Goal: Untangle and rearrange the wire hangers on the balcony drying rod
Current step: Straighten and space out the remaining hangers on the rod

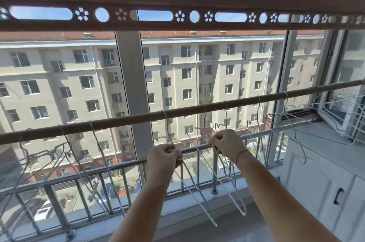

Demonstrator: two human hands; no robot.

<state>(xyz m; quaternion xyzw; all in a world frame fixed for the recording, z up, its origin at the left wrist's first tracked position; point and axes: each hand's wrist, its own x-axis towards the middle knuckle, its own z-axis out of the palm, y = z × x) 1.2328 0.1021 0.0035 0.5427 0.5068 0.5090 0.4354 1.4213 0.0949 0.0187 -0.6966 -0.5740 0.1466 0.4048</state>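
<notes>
A brown drying rod (pixel 138 117) runs across the view, rising to the right. Several thin white wire hangers hook over it. My left hand (pixel 161 159) is closed around the neck of one wire hanger (pixel 194 200) hanging below the rod's middle. Just right of it, my right hand (pixel 227 144) pinches the neck of a neighbouring wire hanger (pixel 233 188). The two hangers' lower wires cross below my hands. More hangers (pixel 65 155) hang to the left, and a tangled bunch (pixel 347 115) sits at the rod's far right end.
A wide brown rail (pixel 177 1) with flower-shaped cutouts runs overhead. A metal balcony railing (pixel 110 168) and glazed windows lie behind the rod. A white cabinet (pixel 324 188) with a dark handle stands at the right. An apartment block fills the view outside.
</notes>
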